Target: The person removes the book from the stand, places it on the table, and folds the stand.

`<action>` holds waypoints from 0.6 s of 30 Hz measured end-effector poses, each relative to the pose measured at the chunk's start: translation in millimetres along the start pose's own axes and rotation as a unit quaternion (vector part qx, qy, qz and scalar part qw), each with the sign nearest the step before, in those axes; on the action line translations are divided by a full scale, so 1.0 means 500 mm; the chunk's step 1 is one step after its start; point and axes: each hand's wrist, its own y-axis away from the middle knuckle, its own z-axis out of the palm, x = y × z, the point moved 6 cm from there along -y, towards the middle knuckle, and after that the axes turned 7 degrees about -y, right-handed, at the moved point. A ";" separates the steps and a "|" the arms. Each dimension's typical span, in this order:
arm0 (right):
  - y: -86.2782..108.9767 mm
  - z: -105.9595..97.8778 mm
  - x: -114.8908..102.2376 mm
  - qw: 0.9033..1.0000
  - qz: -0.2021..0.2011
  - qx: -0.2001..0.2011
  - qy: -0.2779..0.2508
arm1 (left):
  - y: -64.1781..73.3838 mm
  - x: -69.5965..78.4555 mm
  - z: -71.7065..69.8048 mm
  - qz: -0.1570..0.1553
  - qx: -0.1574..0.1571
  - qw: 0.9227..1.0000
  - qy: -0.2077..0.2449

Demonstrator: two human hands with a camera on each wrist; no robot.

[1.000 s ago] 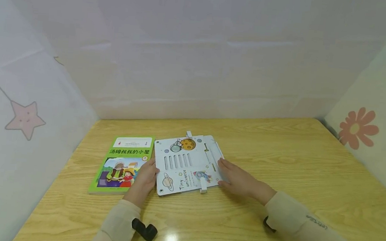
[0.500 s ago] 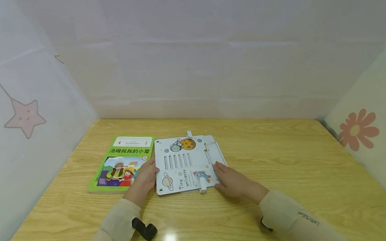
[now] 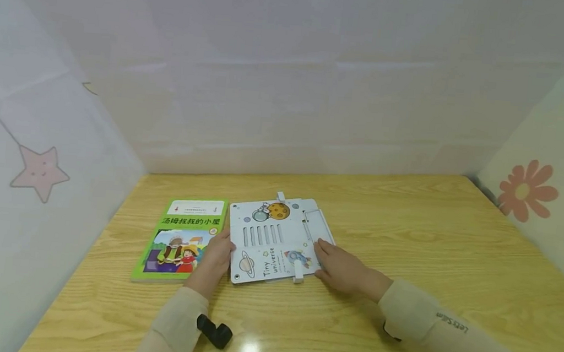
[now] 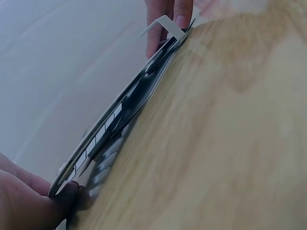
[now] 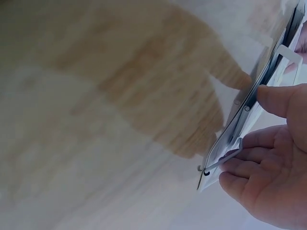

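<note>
A white folding book stand (image 3: 260,268) printed with an astronaut, planets and "Tiny universe" lies folded over the middle of the table. My left hand (image 3: 215,253) grips its left edge; the left wrist view shows thumb and fingers pinching the near corner of the stand (image 4: 108,117). At the opposite edge, my right hand (image 3: 341,266) holds the stand, thumb on one side and fingers on the other. A bent wire support (image 5: 225,160) runs by those fingertips in the right wrist view. White page clips (image 3: 297,271) stick out at the stand's front and back edges.
Left of the stand lies a green-bordered picture book (image 3: 184,221), cover up, close beside my left hand. The wooden table (image 3: 427,226) extends to the right. Pale fabric walls (image 3: 288,99) with a star and flowers surround the back and sides.
My right hand has shifted a little left along the stand's right edge, and more of the wire frame shows there. The left hand keeps its grip; the picture book stays put.
</note>
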 end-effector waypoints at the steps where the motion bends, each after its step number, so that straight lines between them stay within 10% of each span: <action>1: 0.000 0.000 -0.001 1.000 0.000 0.001 0.003 | -0.002 0.001 0.001 0.001 -0.003 1.000 -0.005; 18: -0.002 0.001 0.003 0.999 0.028 0.022 0.022 | -0.041 0.009 0.016 -0.038 -0.028 0.999 -0.027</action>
